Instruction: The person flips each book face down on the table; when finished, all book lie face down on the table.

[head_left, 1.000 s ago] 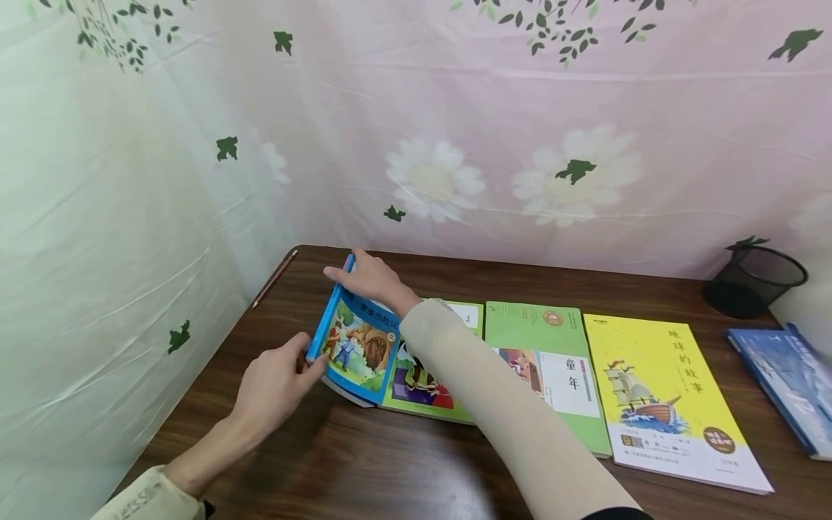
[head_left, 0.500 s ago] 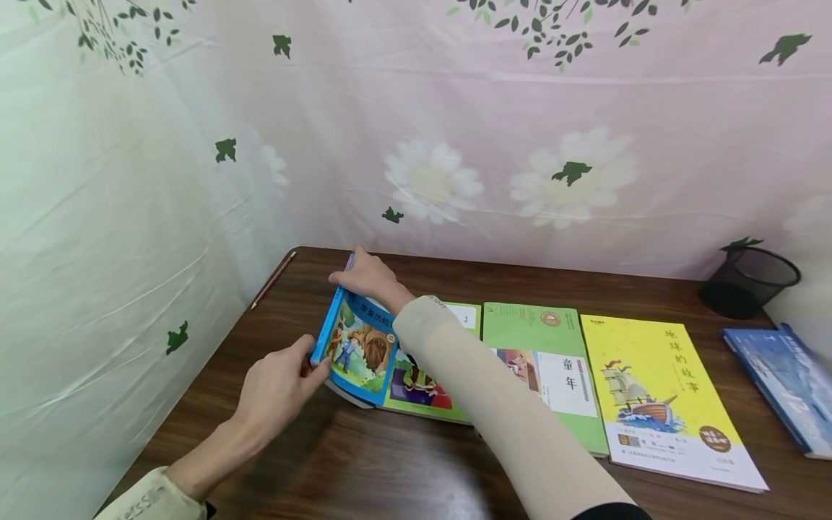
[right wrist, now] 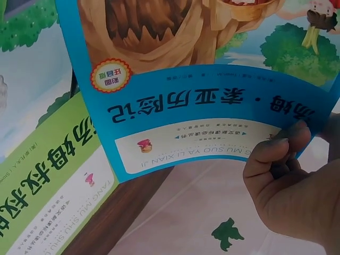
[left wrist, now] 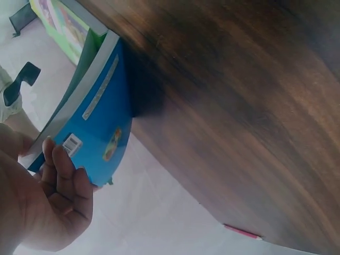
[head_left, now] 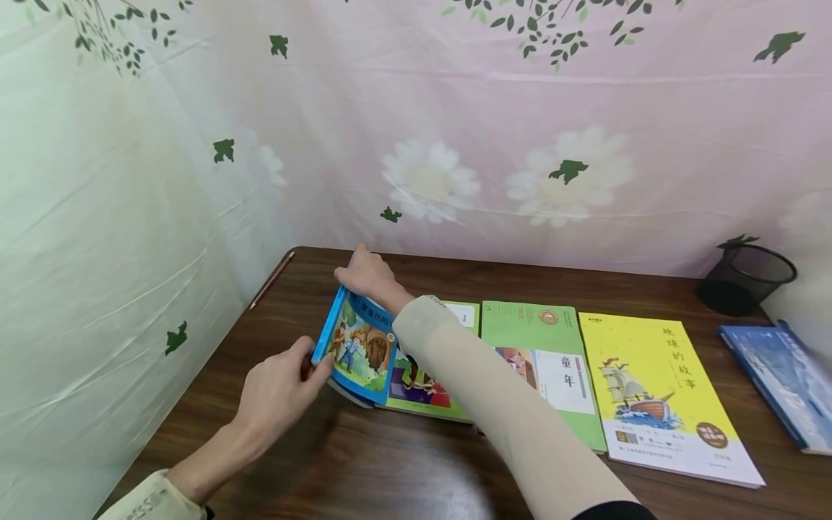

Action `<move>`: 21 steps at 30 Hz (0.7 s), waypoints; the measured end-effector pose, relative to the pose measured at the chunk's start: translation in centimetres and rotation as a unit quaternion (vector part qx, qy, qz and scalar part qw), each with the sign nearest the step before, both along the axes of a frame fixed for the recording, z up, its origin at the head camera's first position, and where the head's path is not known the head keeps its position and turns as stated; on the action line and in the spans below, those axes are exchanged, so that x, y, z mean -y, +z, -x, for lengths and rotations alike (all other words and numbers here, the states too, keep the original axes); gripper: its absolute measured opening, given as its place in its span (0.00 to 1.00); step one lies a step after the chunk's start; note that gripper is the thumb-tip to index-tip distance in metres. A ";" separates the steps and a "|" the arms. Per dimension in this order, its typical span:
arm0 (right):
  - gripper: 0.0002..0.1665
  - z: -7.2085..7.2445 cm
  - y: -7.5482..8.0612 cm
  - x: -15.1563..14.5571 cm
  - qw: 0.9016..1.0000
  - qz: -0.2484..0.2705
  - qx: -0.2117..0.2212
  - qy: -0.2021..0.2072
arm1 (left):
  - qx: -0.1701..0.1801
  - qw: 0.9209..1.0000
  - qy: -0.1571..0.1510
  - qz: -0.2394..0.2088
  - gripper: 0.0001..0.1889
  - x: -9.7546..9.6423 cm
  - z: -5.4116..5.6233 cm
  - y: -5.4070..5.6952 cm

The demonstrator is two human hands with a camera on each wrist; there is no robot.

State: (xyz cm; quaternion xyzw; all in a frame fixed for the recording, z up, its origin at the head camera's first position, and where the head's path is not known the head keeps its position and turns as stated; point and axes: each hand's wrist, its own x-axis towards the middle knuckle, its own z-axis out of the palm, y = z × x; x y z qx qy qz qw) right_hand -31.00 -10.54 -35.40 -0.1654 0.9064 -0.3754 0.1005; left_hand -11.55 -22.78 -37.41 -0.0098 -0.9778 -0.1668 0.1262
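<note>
You hold the blue book (head_left: pixel 357 354) tilted, its spine side raised, near the left edge of the counter (head_left: pixel 364 469). Your left hand's grip (head_left: pixel 276 383) pinches its near spine corner; your right hand's grip (head_left: pixel 372 278) pinches the far one. Just beside it lies the cartoon-covered green book (head_left: pixel 419 390), then the pale green book (head_left: pixel 529 325) and the yellow book (head_left: pixel 659 393). A pencil (head_left: pixel 271 282) lies along the left edge, close to the back left corner; a mesh cup (head_left: pixel 734 285) stands at the back right corner.
</note>
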 end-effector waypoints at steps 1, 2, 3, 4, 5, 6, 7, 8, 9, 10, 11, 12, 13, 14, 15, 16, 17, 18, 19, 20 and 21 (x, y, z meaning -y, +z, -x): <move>0.29 0.0 0.1 0.0 1.000 -0.004 -0.001 -0.003 | -0.002 1.000 0.000 -0.002 0.14 0.0 0.0 -0.1; 0.32 0.0 0.2 -0.1 1.000 -0.008 0.002 -0.006 | -0.002 1.000 -0.001 -0.007 0.14 0.0 -0.1 -0.1; 0.34 0.0 0.3 -0.1 1.000 -0.011 0.005 -0.008 | -0.001 1.000 0.000 -0.013 0.15 0.0 -0.1 -0.1; 0.37 0.0 0.4 -0.1 1.000 -0.012 0.007 -0.009 | 0.000 1.000 0.000 -0.022 0.17 0.0 -0.2 -0.1; 0.38 0.1 0.5 -0.1 1.000 -0.014 0.010 -0.011 | 0.003 0.999 0.001 -0.033 0.19 0.0 -0.2 -0.1; 0.40 0.0 0.6 -0.2 1.000 -0.014 0.012 -0.013 | 0.006 0.999 0.001 -0.047 0.21 0.1 -0.3 0.0; 0.41 0.0 0.7 -0.2 1.000 -0.014 0.015 -0.014 | 0.011 0.998 0.002 -0.067 0.22 0.1 -0.2 0.1; 0.42 -0.1 0.8 -0.2 1.000 -0.015 0.018 -0.015 | 0.018 0.996 0.004 -0.091 0.24 0.2 -0.2 0.2; 0.43 -0.2 0.9 -0.3 1.000 -0.014 0.017 -0.017 | 0.027 0.993 0.008 -0.115 0.25 0.3 0.0 0.3; 0.43 -0.3 1.0 -0.4 1.000 -0.013 0.018 -0.020 | 0.041 0.989 0.010 -0.143 0.26 0.5 0.2 0.4; 0.44 -0.3 1.1 -0.4 0.999 -0.012 0.022 -0.021 | 0.061 0.982 0.015 -0.175 0.27 0.6 0.4 0.4; 0.44 -0.4 1.1 -0.5 0.999 -0.010 0.024 -0.021 | 0.083 0.974 0.020 -0.208 0.29 0.8 0.6 0.4; 0.44 -0.5 1.2 -0.5 0.999 -0.010 0.027 -0.019 | 0.109 0.965 0.027 -0.239 0.30 1.1 0.9 0.3; 0.44 -0.6 1.2 -0.6 0.999 -0.009 0.029 -0.018 | 0.136 0.954 0.034 -0.264 0.30 1.3 1.2 0.1; 0.44 -0.6 1.2 -0.6 0.999 -0.007 0.030 -0.015 | 0.166 0.943 0.041 -0.287 0.31 1.5 1.4 -0.1; 0.43 -0.7 1.2 -0.6 0.999 -0.006 0.031 -0.013 | 0.196 0.930 0.046 -0.309 0.32 1.8 1.7 -0.4; 0.43 -0.7 1.3 -0.7 0.999 -0.005 0.031 -0.009 | 0.225 0.917 0.053 -0.324 0.32 2.0 2.0 -0.8; 0.41 -0.8 1.3 -0.8 1.000 -0.005 0.028 -0.008 | 0.250 0.908 0.056 -0.332 0.32 2.3 2.3 -1.2; 0.40 -0.9 1.4 -0.9 1.000 -0.007 0.026 -0.006 | 0.272 0.899 0.057 -0.337 0.31 2.5 2.5 -1.6; 0.38 -0.9 1.5 -1.0 1.000 -0.006 0.023 -0.005 | 0.291 0.892 0.057 -0.341 0.30 2.7 2.7 -2.1; 0.35 -1.0 1.7 -1.1 1.000 -0.006 0.020 -0.004 | 0.306 0.886 0.056 -0.344 0.29 2.9 2.8 -2.5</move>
